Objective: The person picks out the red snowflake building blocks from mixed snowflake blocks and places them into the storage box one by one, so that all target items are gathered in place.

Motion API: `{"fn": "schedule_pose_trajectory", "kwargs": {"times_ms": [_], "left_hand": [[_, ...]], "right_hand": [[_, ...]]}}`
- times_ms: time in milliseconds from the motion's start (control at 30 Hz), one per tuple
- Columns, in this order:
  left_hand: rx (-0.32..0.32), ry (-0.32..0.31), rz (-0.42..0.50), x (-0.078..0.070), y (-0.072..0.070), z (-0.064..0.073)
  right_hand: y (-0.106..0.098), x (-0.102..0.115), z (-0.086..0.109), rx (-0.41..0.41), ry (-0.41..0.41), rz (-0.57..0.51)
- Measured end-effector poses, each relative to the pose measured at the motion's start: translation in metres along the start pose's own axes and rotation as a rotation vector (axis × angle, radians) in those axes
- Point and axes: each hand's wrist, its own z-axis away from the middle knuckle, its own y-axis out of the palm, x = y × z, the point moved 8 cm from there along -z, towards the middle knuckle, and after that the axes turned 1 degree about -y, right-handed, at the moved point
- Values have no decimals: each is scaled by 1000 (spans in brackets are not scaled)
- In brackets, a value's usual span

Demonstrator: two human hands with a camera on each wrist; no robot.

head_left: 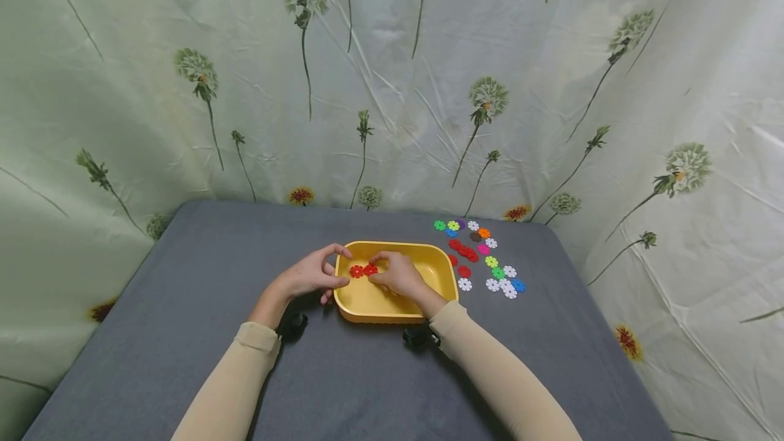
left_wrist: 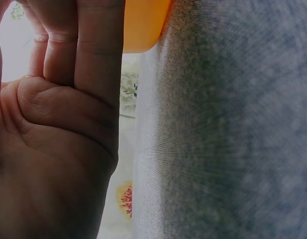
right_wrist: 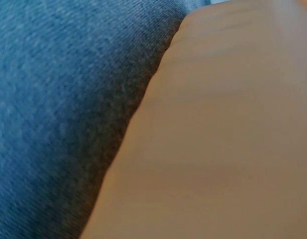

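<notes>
The yellow tray (head_left: 367, 301) sits on the grey-covered bench (head_left: 153, 332), with two notched red discs (head_left: 356, 271) side by side towards its left end. The left hand (head_left: 304, 275) is at that end of the tray, thumb and forefinger spread well apart and reaching over the rim. The right hand (head_left: 402, 275) is inside the tray, thumb and forefinger bent at the edges of the right-hand red disc (whether they pinch it, I cannot tell).

Only the head view shows the discs, including the loose discs (head_left: 468, 253) in red, white, green, blue and other colours scattered on the bench right of the tray. The left wrist view alone shows the left palm, with a corner of the tray beyond the fingers. The right wrist view is mostly a blurred tan surface (right_wrist: 208, 134), too close to name, beside blue-grey cloth (right_wrist: 59, 99). A dandelion-print curtain (head_left: 404, 107) hangs behind the bench.
</notes>
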Motion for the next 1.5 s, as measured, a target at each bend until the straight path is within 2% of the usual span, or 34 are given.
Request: {"fn": "schedule_pose_trajectory", "kwargs": {"times_ms": [133, 333, 433, 567, 800, 1000, 1133, 1267, 1500], "left_hand": [[-4, 0, -5, -1, 0, 0], [-4, -9, -13, 0, 1, -1], [-7, -11, -15, 0, 1, 0], [-14, -9, -26, 0, -1, 0], [-12, -5, -43, -1, -1, 0], [-23, -28, -43, -1, -4, 4], [-44, -44, -49, 0, -11, 8], [-45, -44, -57, 0, -15, 11], [-31, -36, -63, -1, -15, 11]], "right_hand": [[-2, 0, 2, 16, 15, -70], [-17, 0, 11, 18, 33, -274], [-31, 1, 16, 0, 31, -373], [-61, -2, 27, -73, 15, -452], [-116, -29, 49, -201, 8, -535], [-141, -68, 57, -260, 50, -595], [-144, -94, 56, -273, 112, -584], [-139, -116, 50, -256, 165, -551], [-123, -144, 39, -215, 192, -465]]}}
